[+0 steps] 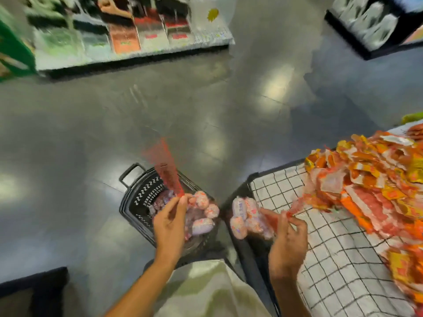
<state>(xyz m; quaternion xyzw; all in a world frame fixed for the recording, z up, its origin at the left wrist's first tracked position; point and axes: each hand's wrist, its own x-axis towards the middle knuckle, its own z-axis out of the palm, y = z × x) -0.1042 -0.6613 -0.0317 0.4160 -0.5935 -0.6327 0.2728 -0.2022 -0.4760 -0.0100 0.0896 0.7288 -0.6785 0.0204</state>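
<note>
My left hand [170,221] pinches the red mesh neck [168,170] of a net bag of pink sausages [201,213], which hangs over a black shopping basket [137,202] on the floor. My right hand [287,243] pinches the red mesh of a second net bag of pink sausages [246,217], held at the front left corner of a display table [332,259] covered in a white checked cloth. The whole view is blurred by motion.
A heap of orange and yellow sausage packets [370,186] covers the table's right side. Shelves of packaged goods [128,35] stand across the grey floor [206,110]. Another dark display [375,26] is at the far right. A dark object [34,291] sits at lower left.
</note>
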